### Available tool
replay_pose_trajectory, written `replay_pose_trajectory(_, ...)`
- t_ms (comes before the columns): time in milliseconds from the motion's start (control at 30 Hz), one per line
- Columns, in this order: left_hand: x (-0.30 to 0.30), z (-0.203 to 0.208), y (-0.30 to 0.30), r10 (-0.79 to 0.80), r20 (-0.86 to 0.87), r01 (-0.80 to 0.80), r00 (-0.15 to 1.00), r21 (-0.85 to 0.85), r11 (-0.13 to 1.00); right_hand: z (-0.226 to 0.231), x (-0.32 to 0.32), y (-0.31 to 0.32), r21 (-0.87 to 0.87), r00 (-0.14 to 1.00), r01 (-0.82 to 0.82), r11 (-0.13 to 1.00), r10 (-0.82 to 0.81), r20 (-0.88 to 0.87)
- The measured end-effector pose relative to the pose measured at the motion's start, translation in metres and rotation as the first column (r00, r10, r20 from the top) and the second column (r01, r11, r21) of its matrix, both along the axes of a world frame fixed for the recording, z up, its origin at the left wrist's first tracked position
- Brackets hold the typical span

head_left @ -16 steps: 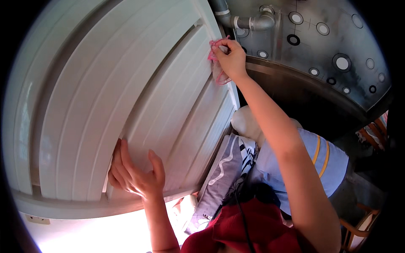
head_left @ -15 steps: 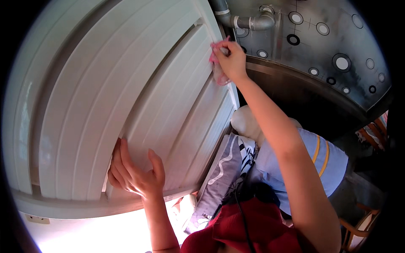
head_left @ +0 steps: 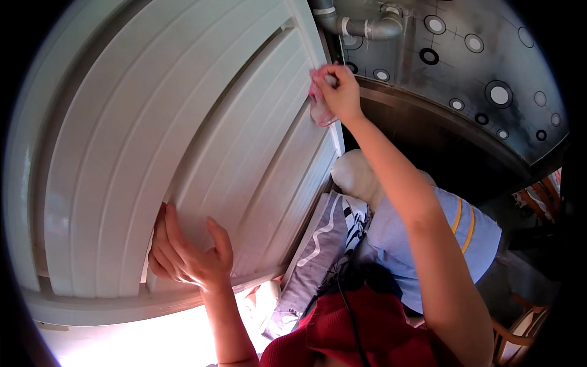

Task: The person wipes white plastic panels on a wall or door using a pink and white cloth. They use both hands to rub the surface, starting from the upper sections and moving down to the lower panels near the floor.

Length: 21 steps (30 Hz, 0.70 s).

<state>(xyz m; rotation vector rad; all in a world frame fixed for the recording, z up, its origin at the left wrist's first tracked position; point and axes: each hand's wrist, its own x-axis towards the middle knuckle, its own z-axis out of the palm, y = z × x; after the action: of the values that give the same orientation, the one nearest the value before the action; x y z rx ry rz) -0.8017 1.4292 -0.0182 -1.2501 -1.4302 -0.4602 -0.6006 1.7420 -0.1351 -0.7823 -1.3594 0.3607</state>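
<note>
A big white slatted headboard-like panel [head_left: 244, 131], glossy, with long gaps between its boards, fills the left and middle. My right hand [head_left: 340, 93] pinches a thin pink-and-white cloth [head_left: 322, 110], pressing it against the panel's far right edge frame. Part of the cloth is bunched under my fingers, and the rest hangs down. Lower down, my left hand [head_left: 192, 251] rests at a gap between two boards. Its fingers are stretched along the board edge, some tips hidden in the gap, while the thumb stands apart; nothing loose is in it.
A grey pipe [head_left: 367, 27] bends along the circle-patterned wall covering [head_left: 452, 61] at the far right. Beneath my right arm lie a grey patterned cushion or bedding [head_left: 324, 244] and blue-grey cloth with yellow stripes [head_left: 452, 238]. A wooden chair [head_left: 520, 330] stands lower right.
The view has shifted slightly. My right hand and the cloth have moved a little down along the panel edge. My left hand stays at the same gap.
</note>
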Motion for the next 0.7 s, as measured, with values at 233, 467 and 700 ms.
replay_pose_trajectory(233, -0.005, -0.001, -0.001, 0.016, -0.008, -0.016, 1.0, 0.013, 1.0, -0.005, 0.008, -0.034, -0.068, 0.97, -0.177, 0.982, 0.186, 0.159)
replay_pose_trajectory(467, -0.005, -0.002, -0.002, -0.008, -0.009, 0.008, 1.0, 0.007, 1.0, -0.016, 0.01, -0.039, 0.088, 0.821, -0.019, 0.996, -0.034, 0.57)
replay_pose_trajectory(700, -0.002, 0.0, 0.0, -0.029, 0.013, 0.029, 0.999, -0.008, 1.0, -0.026, -0.001, -0.03, 0.025, 0.891, -0.129, 0.991, 0.105, 0.441)
